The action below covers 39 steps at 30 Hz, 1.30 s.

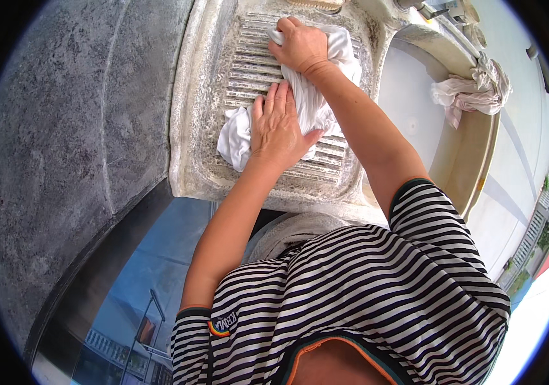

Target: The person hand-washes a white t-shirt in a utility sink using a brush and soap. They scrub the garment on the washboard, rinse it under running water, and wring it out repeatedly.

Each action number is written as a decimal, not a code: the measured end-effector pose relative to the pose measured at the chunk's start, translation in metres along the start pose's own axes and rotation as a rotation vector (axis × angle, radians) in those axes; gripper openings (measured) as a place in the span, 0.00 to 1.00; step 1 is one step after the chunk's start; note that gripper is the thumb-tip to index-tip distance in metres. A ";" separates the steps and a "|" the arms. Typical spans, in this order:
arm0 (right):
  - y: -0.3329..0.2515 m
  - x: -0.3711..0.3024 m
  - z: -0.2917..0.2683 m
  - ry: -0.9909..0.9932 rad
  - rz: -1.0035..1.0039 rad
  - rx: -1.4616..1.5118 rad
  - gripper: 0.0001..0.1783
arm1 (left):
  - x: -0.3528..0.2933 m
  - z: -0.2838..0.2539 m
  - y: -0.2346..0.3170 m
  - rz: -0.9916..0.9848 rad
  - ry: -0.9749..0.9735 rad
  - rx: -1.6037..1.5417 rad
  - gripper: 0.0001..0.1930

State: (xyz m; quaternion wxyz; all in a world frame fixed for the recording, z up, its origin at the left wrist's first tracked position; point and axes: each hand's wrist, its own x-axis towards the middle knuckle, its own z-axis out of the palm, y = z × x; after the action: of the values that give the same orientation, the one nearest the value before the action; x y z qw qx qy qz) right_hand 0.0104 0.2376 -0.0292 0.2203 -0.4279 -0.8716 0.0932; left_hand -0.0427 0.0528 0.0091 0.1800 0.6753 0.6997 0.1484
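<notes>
A weathered wash sink (pixel 188 109), cream and rough with grey staining, fills the upper middle of the frame, beside a mottled dark grey slab (pixel 56 96) at the left. Nearest, along the bottom, is a black-and-white striped knit shirt (pixel 351 295) with orange edging. Above it, the left hand (pixel 278 131) lies flat in the upper middle, its grip open, fingers extended, palm down on the white cloth (pixel 306 99). This soft, creased fabric sprawls across the ribbed washboard (pixel 252 70), bunched at its lower left end and drawn into long folds between the hands. Higher up, the right hand (pixel 301 48) has its grip closed, fingers curled over the cloth's upper part. At the upper right, a smooth-walled, rounded basin (pixel 457 151) shows a pale grey interior; a crumpled pinkish-white cloth (pixel 480 90) hangs over its rim. Beyond, a slatted railing (pixel 534 228) stands at the far right.
</notes>
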 end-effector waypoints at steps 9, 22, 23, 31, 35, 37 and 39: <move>-0.046 -0.119 -0.118 -0.299 -0.254 0.313 0.14 | -0.019 0.006 -0.001 0.030 0.002 0.064 0.40; 0.013 0.039 -0.017 -0.376 0.193 -0.203 0.38 | 0.014 0.006 0.003 -0.074 -0.029 0.068 0.43; 0.038 0.030 -0.017 -0.559 0.203 -0.132 0.43 | 0.014 0.006 0.004 -0.085 -0.035 0.053 0.43; 0.001 -0.106 -0.058 -0.033 -0.087 0.026 0.13 | 0.014 0.008 0.007 -0.071 -0.024 0.027 0.42; 0.017 0.016 0.010 0.006 0.117 -0.162 0.17 | 0.012 0.011 0.006 -0.050 0.025 0.107 0.42; 0.023 0.042 0.017 -0.084 0.277 -0.063 0.23 | 0.012 0.009 0.002 -0.026 0.123 0.022 0.40; 0.043 0.048 -0.004 -0.253 0.521 0.274 0.30 | 0.006 0.010 0.001 -0.001 0.251 -0.124 0.33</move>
State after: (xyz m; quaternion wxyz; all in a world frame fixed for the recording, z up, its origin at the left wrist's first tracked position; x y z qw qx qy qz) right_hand 0.0170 0.3019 -0.0263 0.1345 -0.5879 -0.7326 0.3155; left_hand -0.0378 0.0585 0.0006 0.1324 0.6386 0.7066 0.2744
